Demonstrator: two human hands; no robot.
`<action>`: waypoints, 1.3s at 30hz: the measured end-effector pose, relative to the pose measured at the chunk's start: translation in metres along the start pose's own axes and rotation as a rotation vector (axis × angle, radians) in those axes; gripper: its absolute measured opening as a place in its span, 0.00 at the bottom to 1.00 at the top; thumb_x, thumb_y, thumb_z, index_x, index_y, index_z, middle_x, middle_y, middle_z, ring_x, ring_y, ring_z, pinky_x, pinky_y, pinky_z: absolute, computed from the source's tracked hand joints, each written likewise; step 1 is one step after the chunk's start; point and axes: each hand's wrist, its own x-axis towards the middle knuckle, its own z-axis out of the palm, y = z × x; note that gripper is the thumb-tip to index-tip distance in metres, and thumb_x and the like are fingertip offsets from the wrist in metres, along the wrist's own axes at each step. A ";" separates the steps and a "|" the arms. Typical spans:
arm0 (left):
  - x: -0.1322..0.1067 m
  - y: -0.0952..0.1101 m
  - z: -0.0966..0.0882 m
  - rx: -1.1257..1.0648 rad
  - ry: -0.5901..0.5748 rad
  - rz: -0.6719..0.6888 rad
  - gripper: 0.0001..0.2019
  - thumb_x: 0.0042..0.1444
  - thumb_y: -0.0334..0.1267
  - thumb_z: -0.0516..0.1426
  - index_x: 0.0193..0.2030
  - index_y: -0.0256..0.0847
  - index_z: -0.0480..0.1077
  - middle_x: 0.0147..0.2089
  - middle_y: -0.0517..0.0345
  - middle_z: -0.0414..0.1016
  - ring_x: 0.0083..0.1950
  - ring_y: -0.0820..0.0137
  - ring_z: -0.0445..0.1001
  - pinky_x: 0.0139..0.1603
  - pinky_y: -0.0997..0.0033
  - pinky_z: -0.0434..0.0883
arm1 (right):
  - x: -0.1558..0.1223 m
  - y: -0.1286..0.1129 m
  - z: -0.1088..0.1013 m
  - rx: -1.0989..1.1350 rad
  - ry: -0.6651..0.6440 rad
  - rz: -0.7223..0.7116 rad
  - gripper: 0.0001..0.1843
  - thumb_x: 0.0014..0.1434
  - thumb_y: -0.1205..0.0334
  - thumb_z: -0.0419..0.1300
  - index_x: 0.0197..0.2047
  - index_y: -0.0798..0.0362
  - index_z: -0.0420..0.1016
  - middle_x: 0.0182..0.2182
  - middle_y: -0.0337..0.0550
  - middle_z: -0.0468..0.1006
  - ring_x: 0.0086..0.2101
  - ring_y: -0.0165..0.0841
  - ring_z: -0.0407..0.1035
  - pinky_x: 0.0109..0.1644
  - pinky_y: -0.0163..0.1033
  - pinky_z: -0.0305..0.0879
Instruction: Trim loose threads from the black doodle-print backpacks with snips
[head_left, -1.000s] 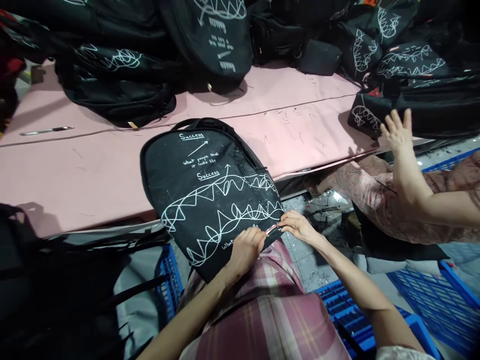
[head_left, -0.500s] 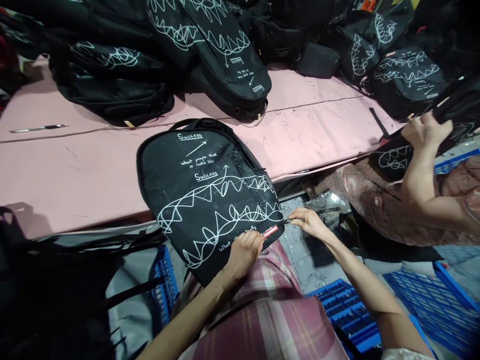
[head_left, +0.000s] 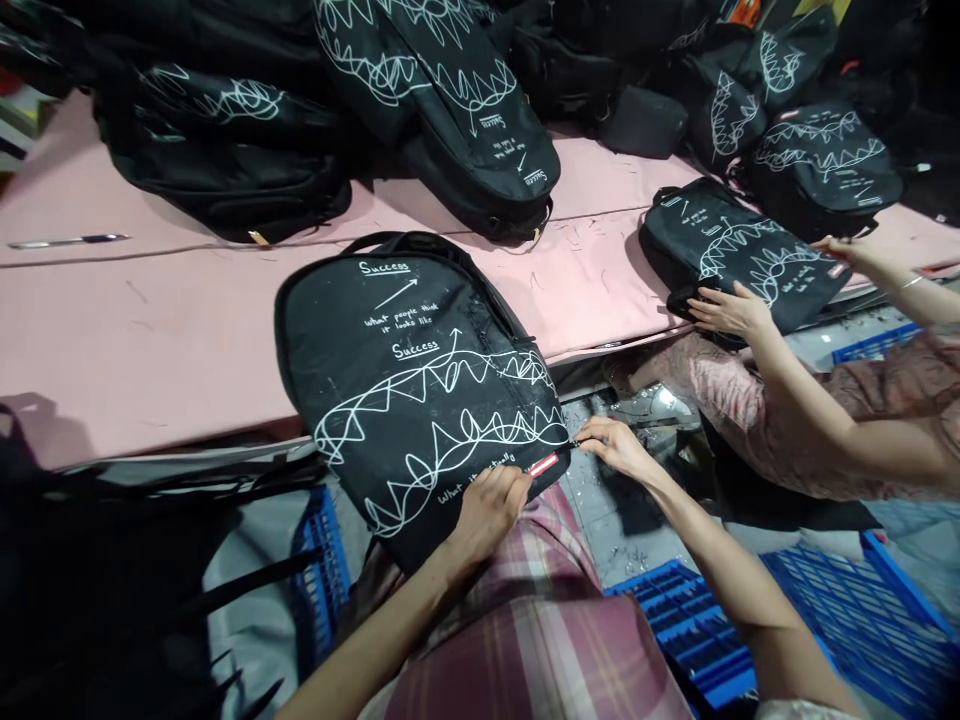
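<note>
A black backpack (head_left: 360, 360) with white scribbled lines and lettering such as "Success" leans from the table edge onto my lap. My left hand (head_left: 491, 510) is closed on its lower front, fingers curled over the fabric beside a small red label (head_left: 544, 465). At the bag's lower right corner my right hand (head_left: 611, 446) is closed in a pinch. A small dark thing shows at its fingertips, touching or very near the bag's edge; what it is I cannot make out.
Similar black backpacks (head_left: 480, 130) lie on the pink-covered table (head_left: 187, 340). A pen-like tool (head_left: 67, 241) lies at left. To my right, a co-worker's hands (head_left: 739, 310) rest on another backpack (head_left: 675, 235). Blue crates (head_left: 862, 620) stand below.
My hands and the backpack have hardly moved. The co-worker's backpack has come up onto the table edge and lies face up, with both of that person's hands on it.
</note>
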 end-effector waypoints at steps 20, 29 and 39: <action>-0.001 0.001 -0.001 0.011 0.011 0.000 0.05 0.55 0.26 0.53 0.37 0.38 0.64 0.33 0.57 0.71 0.33 0.71 0.69 0.35 0.70 0.63 | 0.005 -0.002 0.001 -0.066 -0.010 -0.120 0.13 0.59 0.54 0.56 0.38 0.52 0.78 0.35 0.46 0.76 0.38 0.35 0.68 0.43 0.41 0.63; -0.002 0.001 0.000 0.025 -0.018 -0.007 0.03 0.56 0.27 0.52 0.35 0.37 0.64 0.31 0.57 0.71 0.32 0.71 0.69 0.34 0.69 0.62 | 0.012 -0.012 0.007 -0.100 -0.044 -0.210 0.13 0.59 0.56 0.55 0.38 0.53 0.78 0.34 0.45 0.76 0.37 0.34 0.68 0.43 0.39 0.62; -0.002 0.001 -0.003 -0.025 -0.101 -0.051 0.05 0.58 0.28 0.50 0.33 0.37 0.65 0.30 0.57 0.69 0.31 0.70 0.67 0.32 0.68 0.59 | 0.014 -0.021 0.010 -0.160 -0.075 -0.199 0.12 0.60 0.57 0.55 0.38 0.53 0.77 0.34 0.46 0.76 0.37 0.35 0.68 0.42 0.40 0.62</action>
